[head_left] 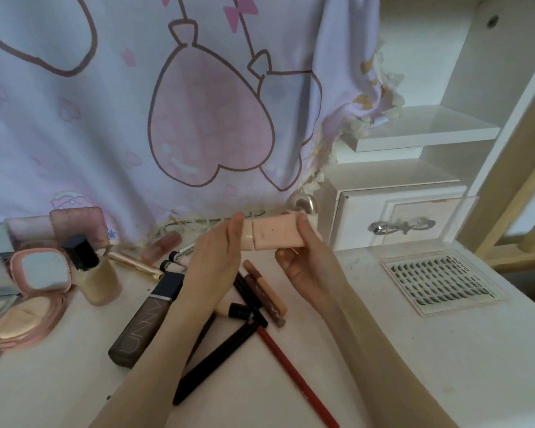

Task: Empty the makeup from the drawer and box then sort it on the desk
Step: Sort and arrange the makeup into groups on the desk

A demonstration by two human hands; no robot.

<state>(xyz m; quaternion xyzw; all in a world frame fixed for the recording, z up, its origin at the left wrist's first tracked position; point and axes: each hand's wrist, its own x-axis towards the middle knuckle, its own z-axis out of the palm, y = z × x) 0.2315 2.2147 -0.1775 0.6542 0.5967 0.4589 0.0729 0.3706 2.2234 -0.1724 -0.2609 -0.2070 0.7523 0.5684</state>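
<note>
Pink case (272, 234) between both hands, above desk (383, 350)

Surface: a white desk (414, 366), faintly smudged, is seen from above.
Landmark: a dark brown UNNY foundation tube (144, 322) is laid slantwise near the desk's middle.
Left of the tube: an open pink powder compact (31, 298) and a cream bottle with a black cap (93, 270) are placed.
Behind the tube: a gold stick (136, 264) and a pink gloss tube (164, 244) are laid.
Right of the tube: a black pen (213, 362), a red pencil (297, 378) and brown and beige sticks (266, 291) are heaped, crossing.
Far right of the tube: a clear lash case (439, 282) and a white drawer box (393, 217) are set.
</note>
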